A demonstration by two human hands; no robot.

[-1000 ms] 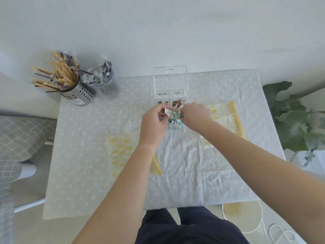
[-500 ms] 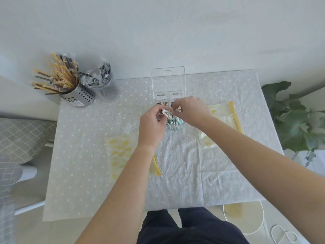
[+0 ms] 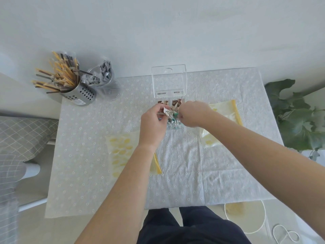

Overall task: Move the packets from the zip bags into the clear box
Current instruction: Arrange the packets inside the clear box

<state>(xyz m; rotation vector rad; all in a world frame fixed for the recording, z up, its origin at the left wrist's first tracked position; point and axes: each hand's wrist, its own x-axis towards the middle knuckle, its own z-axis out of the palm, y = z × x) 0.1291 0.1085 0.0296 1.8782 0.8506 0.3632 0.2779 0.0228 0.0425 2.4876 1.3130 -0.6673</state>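
The clear box (image 3: 168, 80) stands at the table's far middle with its lid tilted up; brown and white packets (image 3: 173, 105) stand upright inside it. My left hand (image 3: 153, 124) pinches a small bunch of packets (image 3: 168, 112) over the box's near end. My right hand (image 3: 193, 114) is closed on the same bunch from the right, with a green-tipped packet just beside its fingers. Two yellow-patterned zip bags lie flat: one (image 3: 121, 150) partly under my left forearm, the other (image 3: 226, 111) behind my right wrist.
A perforated metal holder (image 3: 80, 95) of wrapped chopsticks and a glass jar (image 3: 105, 85) of grey packets stand at the far left corner. A leafy plant (image 3: 297, 113) is off the right edge. A white stool (image 3: 246, 217) sits below the near edge.
Both hands stayed over the box, shifting the bunch of packets slightly; my right hand dropped a little and closed tighter beside the left.
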